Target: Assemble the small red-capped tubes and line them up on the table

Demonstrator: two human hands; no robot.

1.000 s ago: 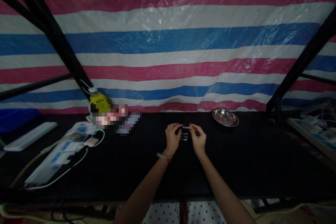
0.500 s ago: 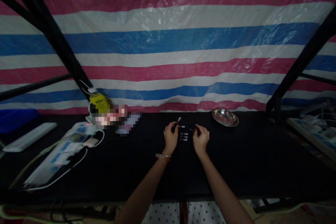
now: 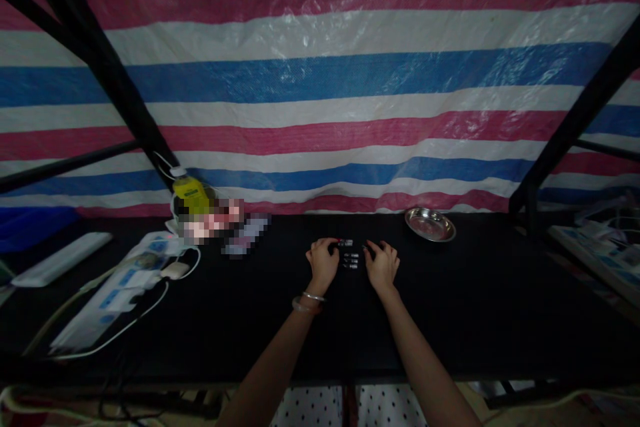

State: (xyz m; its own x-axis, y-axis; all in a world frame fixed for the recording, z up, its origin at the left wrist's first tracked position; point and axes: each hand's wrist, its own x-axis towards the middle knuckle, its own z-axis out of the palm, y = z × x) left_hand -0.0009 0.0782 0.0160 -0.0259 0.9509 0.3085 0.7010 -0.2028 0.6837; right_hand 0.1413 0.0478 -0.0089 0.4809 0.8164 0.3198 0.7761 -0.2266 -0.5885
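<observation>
Black table (image 3: 450,307): left hand (image 3: 323,261), right hand (image 3: 383,263) flank small parts (image 3: 350,255); fingers curled, grip unclear.

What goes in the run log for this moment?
left hand: on table, fingers curled | right hand: on table | small parts: between hands | steel dish: far right

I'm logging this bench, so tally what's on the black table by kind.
Small dark parts with metal tips: 3
Steel dish: 1
Yellow bottle: 1
White power strips: 2
Total: 7, leaving out the blurred items.
</observation>
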